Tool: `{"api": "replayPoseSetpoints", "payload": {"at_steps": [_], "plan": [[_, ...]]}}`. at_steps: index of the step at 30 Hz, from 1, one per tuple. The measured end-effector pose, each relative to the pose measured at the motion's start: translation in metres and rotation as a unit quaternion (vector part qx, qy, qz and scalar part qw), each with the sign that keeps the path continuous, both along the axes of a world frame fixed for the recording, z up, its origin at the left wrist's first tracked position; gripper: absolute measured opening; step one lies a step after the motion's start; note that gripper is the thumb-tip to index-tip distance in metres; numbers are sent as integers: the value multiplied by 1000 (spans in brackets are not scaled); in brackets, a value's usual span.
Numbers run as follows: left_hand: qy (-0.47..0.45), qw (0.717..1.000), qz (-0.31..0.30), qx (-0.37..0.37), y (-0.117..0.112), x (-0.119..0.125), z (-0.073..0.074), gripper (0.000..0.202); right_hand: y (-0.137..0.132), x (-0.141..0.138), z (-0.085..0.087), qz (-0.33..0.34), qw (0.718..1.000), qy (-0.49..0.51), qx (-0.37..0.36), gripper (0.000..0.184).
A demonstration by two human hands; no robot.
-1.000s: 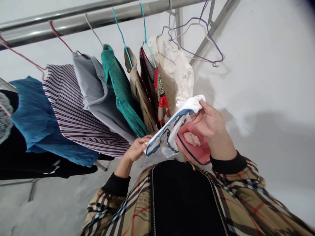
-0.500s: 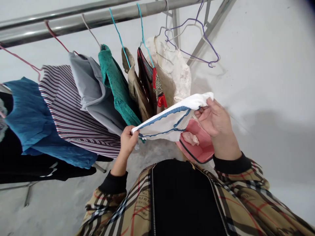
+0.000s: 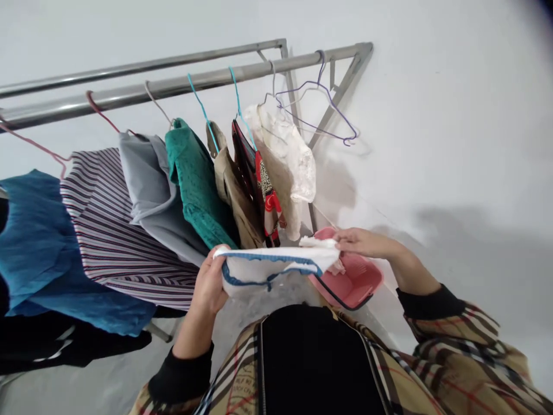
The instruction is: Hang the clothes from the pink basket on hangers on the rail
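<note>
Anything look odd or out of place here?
Mostly not. The purple hanger on the rail looks tilted, right corner lower, though camera angle may explain it. The white cloth in the left hand shows no obvious tear.

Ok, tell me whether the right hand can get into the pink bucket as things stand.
Probably yes: the right hand appears close to the pink bucket, and much of its opening shows. But that hand holds the white garment, which partly overlaps the bucket in view.
</note>
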State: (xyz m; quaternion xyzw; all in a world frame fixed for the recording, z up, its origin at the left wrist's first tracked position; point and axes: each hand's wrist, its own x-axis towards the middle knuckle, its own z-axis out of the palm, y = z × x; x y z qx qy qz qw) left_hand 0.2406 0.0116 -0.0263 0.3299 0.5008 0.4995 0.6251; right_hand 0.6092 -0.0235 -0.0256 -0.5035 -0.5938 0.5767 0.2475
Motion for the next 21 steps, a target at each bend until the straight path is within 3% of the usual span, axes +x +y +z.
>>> {"api": "replayPoseSetpoints", "payload": {"at_steps": [2,4,8,10,13,16,21], "plan": [[7,999,-42,-15,-10,5,3,40,15,18,1,26,994,-104,39,26],[13,997,-78,-24,-18,11,3,42,40,34,6,-69,968,-209,119,24],[21,995,-92,-20,-30,19,0,42,107,57,33,-328,833,-361,263,20],[24,996,-82,-21,-33,19,-1,42,140,63,50,-390,783,-375,306,19],[31,998,-56,-13,-37,16,-2,40,183,68,70,-428,736,-392,349,22],[30,999,-34,-1,-41,14,-2,38,217,74,80,-441,711,-414,359,32],[18,1000,-16,-15,-48,15,-3,41,253,85,81,-434,733,-413,323,29]]}}
